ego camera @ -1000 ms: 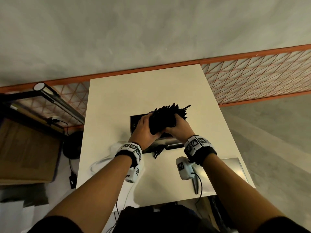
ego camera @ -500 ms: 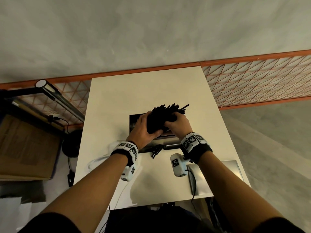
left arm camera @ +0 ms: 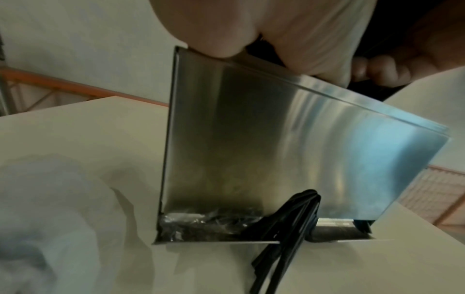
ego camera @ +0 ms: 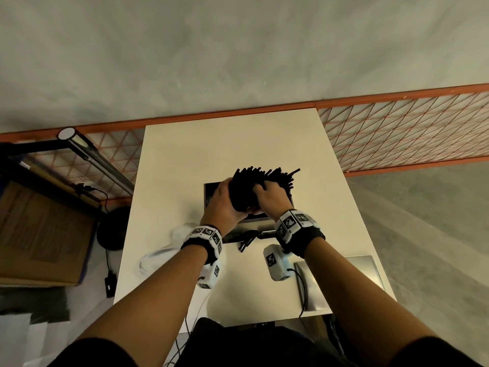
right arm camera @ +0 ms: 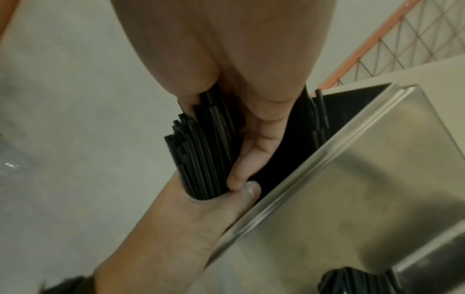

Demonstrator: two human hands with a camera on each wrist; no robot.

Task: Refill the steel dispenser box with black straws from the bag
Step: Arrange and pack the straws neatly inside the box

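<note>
Left hand: the left hand (ego camera: 225, 202) wraps the near, lower end of the bundle of black straws (ego camera: 260, 182), thumb and fingers curled round it, likely so the loose straws stay gathered as one mass.
Right hand: the right hand (ego camera: 270, 198) grips the same bundle from the other side, fingers (right arm camera: 254, 139) curled into the straws, thumb meeting the left thumb; two hands seem needed because the bundle is too thick for one.
Bundle: held tilted over the open top of the steel dispenser box (left arm camera: 289, 139), far ends fanned and uneven, probably angled to slide in lengthwise.
Box: stands near the middle of the table (ego camera: 238, 144); top open, dark inside.
Dispensing slot: a few straws (left arm camera: 284, 228) poke out of the bottom front opening onto the table.
Bag: crumpled clear plastic bag (ego camera: 169, 245) lies by the left edge of the table, beside the box.
Lid: a flat steel panel (ego camera: 341, 282), likely the lid, lies at the near right corner, out of the way.
</note>
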